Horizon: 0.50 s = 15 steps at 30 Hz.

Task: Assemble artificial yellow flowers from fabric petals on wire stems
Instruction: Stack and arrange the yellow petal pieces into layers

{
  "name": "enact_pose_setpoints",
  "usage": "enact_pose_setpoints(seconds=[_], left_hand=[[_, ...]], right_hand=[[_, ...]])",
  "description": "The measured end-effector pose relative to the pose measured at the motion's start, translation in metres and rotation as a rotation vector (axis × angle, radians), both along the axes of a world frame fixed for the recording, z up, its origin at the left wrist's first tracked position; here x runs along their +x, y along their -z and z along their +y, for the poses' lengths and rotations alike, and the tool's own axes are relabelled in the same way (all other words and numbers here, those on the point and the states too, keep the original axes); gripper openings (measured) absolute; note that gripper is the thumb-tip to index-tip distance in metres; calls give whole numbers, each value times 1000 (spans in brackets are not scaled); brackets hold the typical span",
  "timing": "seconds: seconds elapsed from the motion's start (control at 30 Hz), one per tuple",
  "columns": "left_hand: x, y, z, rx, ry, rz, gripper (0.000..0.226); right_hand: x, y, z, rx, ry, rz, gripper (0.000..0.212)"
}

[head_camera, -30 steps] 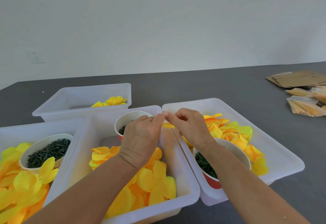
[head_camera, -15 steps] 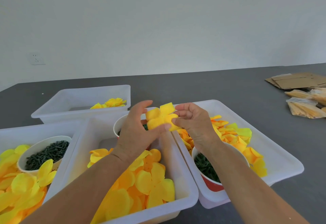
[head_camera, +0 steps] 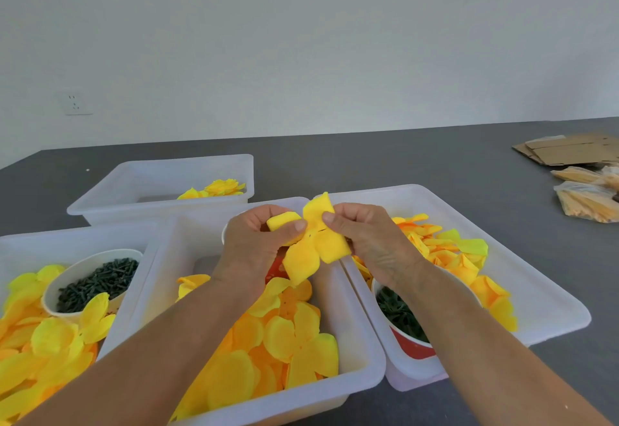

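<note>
A yellow fabric petal piece (head_camera: 315, 244) with several lobes hangs between both hands above the middle white tray (head_camera: 160, 291). My left hand (head_camera: 258, 244) pinches its left side with thumb and curled fingers. My right hand (head_camera: 368, 241) pinches its right side near the centre holes. Loose yellow and orange petals (head_camera: 284, 335) fill the middle tray below. No wire stem shows in either hand.
A right tray (head_camera: 549, 305) holds more petals and a red cup of dark green pieces (head_camera: 398, 311). A left tray has petals and a white bowl of green pieces (head_camera: 97, 278). A back tray (head_camera: 134, 184) holds finished yellow flowers (head_camera: 217, 188). Cardboard (head_camera: 569, 151) and bagged bundles (head_camera: 586, 204) lie far right.
Both hands lifted from the tray edge with the petal piece, which has turned from edge-on to spread open and now droops downward between the thumbs.
</note>
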<state>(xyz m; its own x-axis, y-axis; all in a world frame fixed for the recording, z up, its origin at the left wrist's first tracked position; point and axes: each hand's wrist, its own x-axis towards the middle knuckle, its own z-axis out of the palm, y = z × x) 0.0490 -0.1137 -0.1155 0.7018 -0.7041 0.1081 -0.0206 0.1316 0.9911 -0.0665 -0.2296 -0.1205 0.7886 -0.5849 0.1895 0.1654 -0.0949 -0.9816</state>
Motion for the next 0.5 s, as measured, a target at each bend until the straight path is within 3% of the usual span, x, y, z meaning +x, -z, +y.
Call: enact_pose_setpoints(seconds=[0.1, 0.2, 0.3, 0.37, 0.43, 0.5], left_hand=[[-3, -7, 2, -99, 317, 290, 13], [-4, -7, 2, -95, 339, 260, 13], [-4, -2, 2, 42, 122, 38, 5], [-3, 0, 2, 132, -36, -227, 16], [-7, -1, 2, 153, -135, -513, 24], [-11, -1, 0, 136, -168, -599, 23]], right_hand=[[-3, -4, -4, 315, -218, -86, 20], [-1, -2, -5, 190, -121, -58, 18], [3, 6, -2, -188, 146, -44, 20], [5, 8, 0, -426, 249, -23, 29], [6, 8, 1, -524, 299, -26, 31], [6, 8, 2, -527, 345, -29, 32]])
